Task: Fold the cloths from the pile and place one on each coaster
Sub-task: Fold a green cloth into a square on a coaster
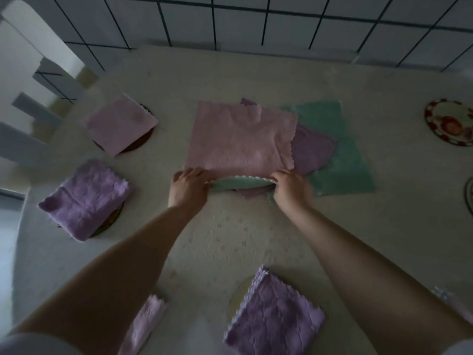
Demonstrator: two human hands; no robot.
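Note:
A pink cloth (238, 137) lies spread on top of the pile in the middle of the table. Under it show a purple cloth (312, 149) and a green cloth (343, 155). My left hand (188, 187) pinches the pink cloth's near left corner, and my right hand (291, 187) pinches its near right corner, the near edge lifted slightly. Folded cloths rest on coasters: a pink one (119, 124) at far left, a purple one (84, 198) at left, a purple one (273, 316) at the near edge.
A bare patterned coaster (450, 121) sits at the far right, another coaster's rim (468, 196) shows at the right edge. A folded pink cloth (146, 324) lies near my left arm. A white chair (30, 80) stands at the left. Tiled wall behind.

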